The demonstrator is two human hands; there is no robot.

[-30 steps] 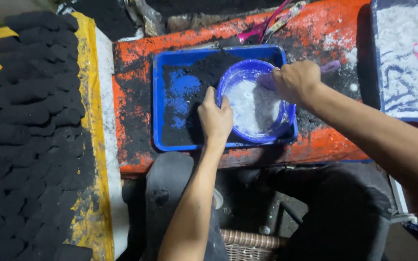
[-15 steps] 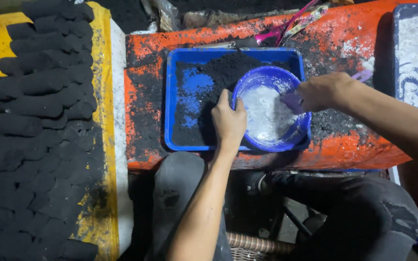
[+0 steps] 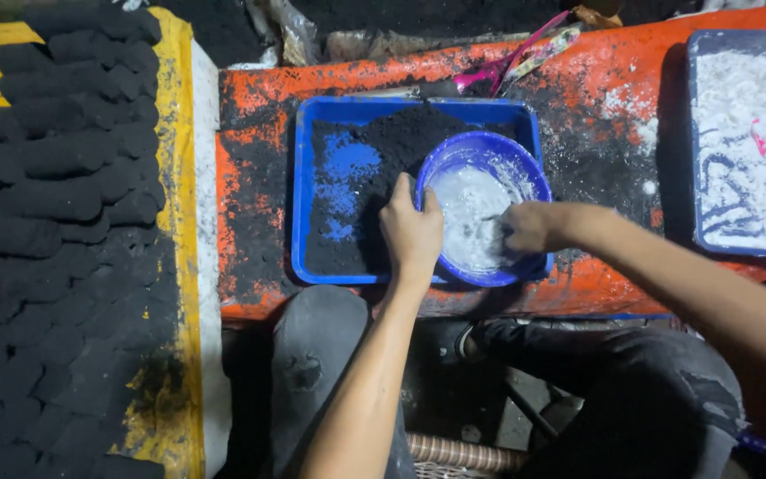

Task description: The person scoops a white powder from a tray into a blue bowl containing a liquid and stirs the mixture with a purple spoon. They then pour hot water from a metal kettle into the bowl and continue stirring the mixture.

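Head view, first speaker: What was seen at the far left?

Second speaker: Rows of black charcoal briquettes were laid on a yellow board, with a white strip running along the board's right edge.

First speaker: And next to that?

Second speaker: An orange bench, smeared with black dust, was seen. A blue rectangular tray was set on it, partly filled with black powder, with a bare blue patch left in the middle of the tray floor.

First speaker: Where was the bowl placed?

Second speaker: The blue round bowl was set inside the tray, at its right end, and wet white paste was held in it.

First speaker: How were the hands held?

Second speaker: The left hand was clamped on the bowl's left rim, thumb over the edge and fingers curled on the outside. The right hand was lowered into the bowl at its right side, fingers drawn together and pressed into the paste. Whether anything was gripped in it could not be told.

First speaker: What was noted further right?

Second speaker: Pink scissors were lying at the back edge of the bench, above the tray. A second tray, filled with white powder and marked with pink streaks, was placed at the far right, well apart from the bowl. Dark trousers were seen below the bench.
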